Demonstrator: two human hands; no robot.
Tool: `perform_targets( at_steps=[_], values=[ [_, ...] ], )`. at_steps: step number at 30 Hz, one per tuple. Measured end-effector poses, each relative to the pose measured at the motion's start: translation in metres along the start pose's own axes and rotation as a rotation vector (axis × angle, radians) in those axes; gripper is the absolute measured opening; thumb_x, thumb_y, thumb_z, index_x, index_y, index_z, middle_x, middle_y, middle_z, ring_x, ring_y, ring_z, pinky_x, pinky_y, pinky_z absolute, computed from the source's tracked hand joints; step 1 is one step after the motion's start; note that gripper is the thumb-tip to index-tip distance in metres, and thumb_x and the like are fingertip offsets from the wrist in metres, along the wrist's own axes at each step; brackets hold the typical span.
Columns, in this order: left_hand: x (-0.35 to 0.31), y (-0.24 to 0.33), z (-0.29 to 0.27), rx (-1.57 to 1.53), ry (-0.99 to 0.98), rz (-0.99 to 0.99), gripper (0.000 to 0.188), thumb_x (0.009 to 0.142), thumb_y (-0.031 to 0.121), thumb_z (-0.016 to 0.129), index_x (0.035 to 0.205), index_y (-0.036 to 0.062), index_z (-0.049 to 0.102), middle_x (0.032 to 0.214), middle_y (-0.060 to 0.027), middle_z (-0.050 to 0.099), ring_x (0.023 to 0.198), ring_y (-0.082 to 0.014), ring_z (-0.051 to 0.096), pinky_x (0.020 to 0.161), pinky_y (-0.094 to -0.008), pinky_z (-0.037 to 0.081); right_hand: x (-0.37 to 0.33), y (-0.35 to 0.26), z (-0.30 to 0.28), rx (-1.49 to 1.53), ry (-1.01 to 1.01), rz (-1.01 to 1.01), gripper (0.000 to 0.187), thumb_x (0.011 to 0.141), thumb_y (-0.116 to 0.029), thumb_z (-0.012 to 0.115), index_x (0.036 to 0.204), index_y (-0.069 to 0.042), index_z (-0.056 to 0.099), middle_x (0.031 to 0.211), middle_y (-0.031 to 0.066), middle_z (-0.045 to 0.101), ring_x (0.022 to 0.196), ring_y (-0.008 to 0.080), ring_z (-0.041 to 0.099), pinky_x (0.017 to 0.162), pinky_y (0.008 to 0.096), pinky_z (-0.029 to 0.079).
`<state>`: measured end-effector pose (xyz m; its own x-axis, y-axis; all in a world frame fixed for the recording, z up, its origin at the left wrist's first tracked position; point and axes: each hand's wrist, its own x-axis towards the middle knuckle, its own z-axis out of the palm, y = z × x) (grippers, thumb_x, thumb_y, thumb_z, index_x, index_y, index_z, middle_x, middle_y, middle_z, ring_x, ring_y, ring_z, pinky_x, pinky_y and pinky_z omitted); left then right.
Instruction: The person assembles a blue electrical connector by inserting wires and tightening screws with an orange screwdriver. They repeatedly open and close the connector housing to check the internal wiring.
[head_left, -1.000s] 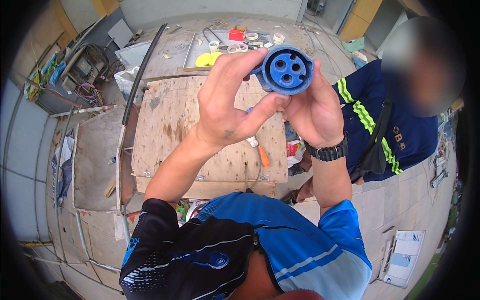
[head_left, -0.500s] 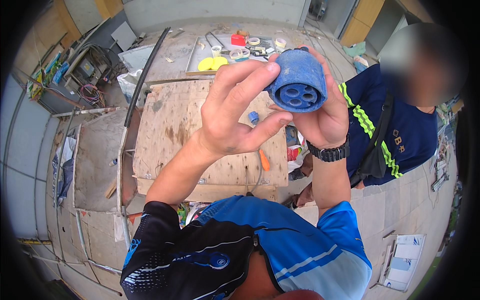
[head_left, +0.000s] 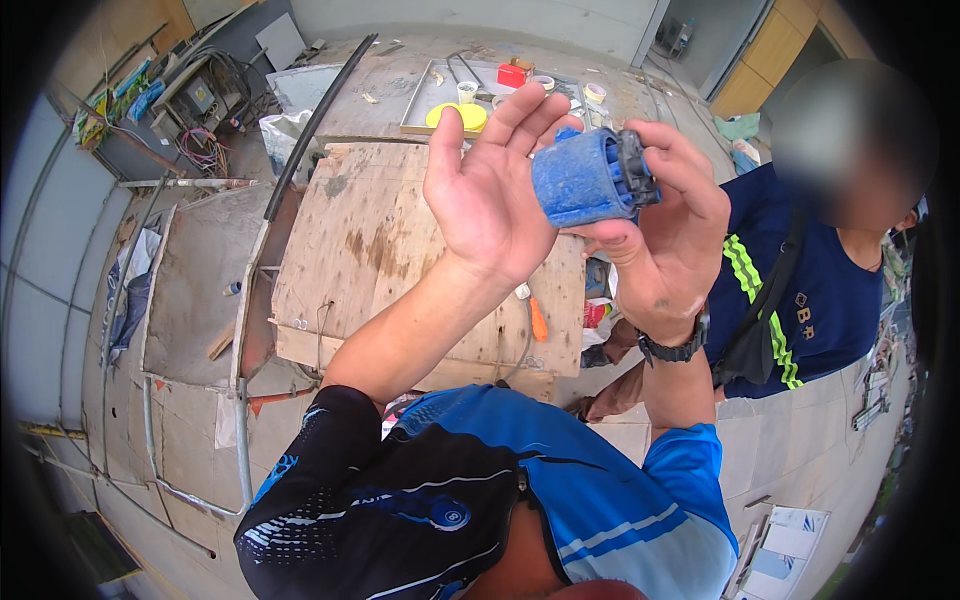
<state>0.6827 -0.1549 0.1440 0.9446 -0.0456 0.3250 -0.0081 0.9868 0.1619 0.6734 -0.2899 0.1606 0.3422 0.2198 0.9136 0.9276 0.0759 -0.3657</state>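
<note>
A worn blue industrial connector [head_left: 582,182] with a black end piece is held up above a wooden board. My right hand [head_left: 672,240] grips it at the black end, between thumb and fingers. The connector lies on its side, its blue shell toward my left hand. My left hand [head_left: 492,205] is open, palm up, fingers spread beside and partly behind the shell; whether it touches cannot be made out. Below my hands, an orange-handled screwdriver [head_left: 538,320] rests on the plywood table [head_left: 360,260] near a thin cable.
A person in a navy shirt with reflective stripes [head_left: 800,290] stands close on my right. Beyond the table, a metal tray [head_left: 415,110] holds yellow lids [head_left: 458,118], a red box [head_left: 515,72] and tape rolls. A black bar [head_left: 320,120] leans at left, beside a metal-framed trough [head_left: 200,290].
My right hand has turned the connector sideways, so its open socket face no longer shows and its black end does. My left hand has let go and opened palm up.
</note>
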Motion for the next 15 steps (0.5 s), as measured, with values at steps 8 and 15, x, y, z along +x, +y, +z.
perform_targets(
  at_steps=[8,15],
  values=[
    [-0.004,-0.002,-0.021,-0.161,-0.079,-0.147,0.063,0.093,0.058,0.034,0.120,0.0047,0.055,0.120,-0.0122,0.056,0.113,-0.0262,0.052,0.097,-0.0439,0.044,-0.004,0.000,0.003,-0.174,-0.235,0.009,0.069,0.066,-0.010,0.084,0.125,-0.003,0.049,0.121,0.0176,0.058,0.108,0.0304,0.060,0.089,0.0365,0.050],
    [-0.004,0.001,-0.030,-0.170,-0.055,-0.135,0.060,0.093,0.055,0.037,0.121,0.0047,0.055,0.120,-0.0124,0.057,0.112,-0.0268,0.054,0.098,-0.0451,0.045,-0.012,0.006,0.002,-0.119,-0.290,0.103,0.084,0.067,-0.010,0.086,0.133,-0.003,0.036,0.126,0.0228,0.053,0.109,0.0265,0.059,0.087,0.0359,0.051]
  ],
)
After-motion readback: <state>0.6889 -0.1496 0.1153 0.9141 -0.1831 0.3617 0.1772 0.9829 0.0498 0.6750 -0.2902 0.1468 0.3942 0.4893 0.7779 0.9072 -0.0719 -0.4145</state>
